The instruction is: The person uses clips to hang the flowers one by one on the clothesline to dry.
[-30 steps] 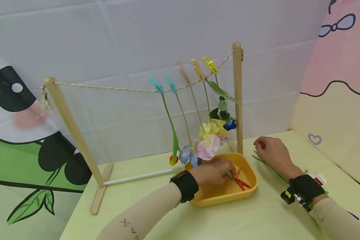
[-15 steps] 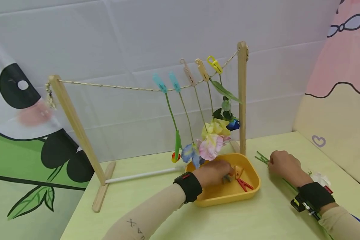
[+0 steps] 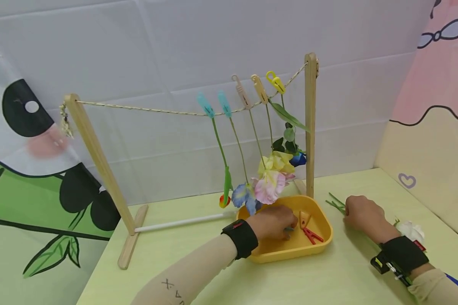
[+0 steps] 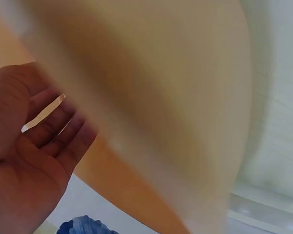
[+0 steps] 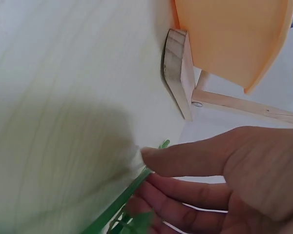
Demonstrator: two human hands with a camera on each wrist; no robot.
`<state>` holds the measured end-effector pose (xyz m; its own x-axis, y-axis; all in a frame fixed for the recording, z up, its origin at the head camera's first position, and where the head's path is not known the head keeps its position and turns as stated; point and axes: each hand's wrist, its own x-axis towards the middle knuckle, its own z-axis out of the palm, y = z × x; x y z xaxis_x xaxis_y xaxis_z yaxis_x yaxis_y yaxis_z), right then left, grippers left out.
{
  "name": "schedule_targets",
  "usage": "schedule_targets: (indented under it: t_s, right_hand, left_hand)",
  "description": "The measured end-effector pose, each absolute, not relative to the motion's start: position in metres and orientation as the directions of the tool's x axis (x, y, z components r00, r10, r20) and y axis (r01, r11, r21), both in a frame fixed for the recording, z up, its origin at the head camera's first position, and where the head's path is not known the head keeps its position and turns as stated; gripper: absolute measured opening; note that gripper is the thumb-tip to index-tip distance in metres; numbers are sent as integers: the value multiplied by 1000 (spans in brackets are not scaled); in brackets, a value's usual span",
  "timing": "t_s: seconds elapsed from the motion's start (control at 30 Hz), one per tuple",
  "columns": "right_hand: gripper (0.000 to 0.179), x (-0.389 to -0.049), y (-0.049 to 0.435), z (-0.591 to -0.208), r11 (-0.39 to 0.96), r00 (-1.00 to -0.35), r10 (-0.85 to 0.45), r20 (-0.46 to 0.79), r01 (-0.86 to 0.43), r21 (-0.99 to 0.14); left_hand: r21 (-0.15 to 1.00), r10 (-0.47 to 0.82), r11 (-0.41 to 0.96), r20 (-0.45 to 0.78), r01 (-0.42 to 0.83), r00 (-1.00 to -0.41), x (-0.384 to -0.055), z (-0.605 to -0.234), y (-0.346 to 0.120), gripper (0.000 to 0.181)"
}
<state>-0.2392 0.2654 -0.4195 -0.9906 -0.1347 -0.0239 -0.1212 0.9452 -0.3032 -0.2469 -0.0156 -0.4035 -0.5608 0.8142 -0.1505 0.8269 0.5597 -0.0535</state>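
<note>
Green, slender stems (image 5: 120,200) pinched by right hand (image 3: 367,217), partly hidden greyish clip (image 3: 289,229) at left hand (image 3: 272,222), its grip unclear

Room before the tray (image 3: 290,255) — hanging flowers (image 3: 270,187) bar its rear.

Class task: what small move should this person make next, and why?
Probably grip the grey clip at the left hand's fingertips and lift it from the yellow-orange tray. The right hand already pinches green stems, and other artificial flowers hang clipped to the rope, so these seem to need a clip too.
</note>
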Motion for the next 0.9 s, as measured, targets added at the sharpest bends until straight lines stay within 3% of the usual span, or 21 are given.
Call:
schedule_targets:
  t_s: [0.2,0.5,0.63,0.77,0.9]
  right_hand:
    - [27,-237,264,-422,946,-989,-147,-28,-132,-295]
    - [34,-233,263,-418,905,-975,-195,105,-220,-364]
    - [35,-231,259,-411,888,-963,-227,142,-265,-375]
    - [21,-229,254,-401,879,-958,-249,141,-285,-383]
    - [6,-225,251,-387,870,-960,-252,122,-280,-405]
  left_hand:
    - [15,807,573,-183,820,-561,-246,-403,-14,19]
    - [127,814,581,-114,804,-570,-244,-395,-15,9]
    - [99,813,582,-76,807,-577,-240,-390,-16,6]
    - [40,823,568,-3,822,-568,-231,-383,-20,5]
    - [-2,867,497,56,868,-496,-219,-372,-22,16]
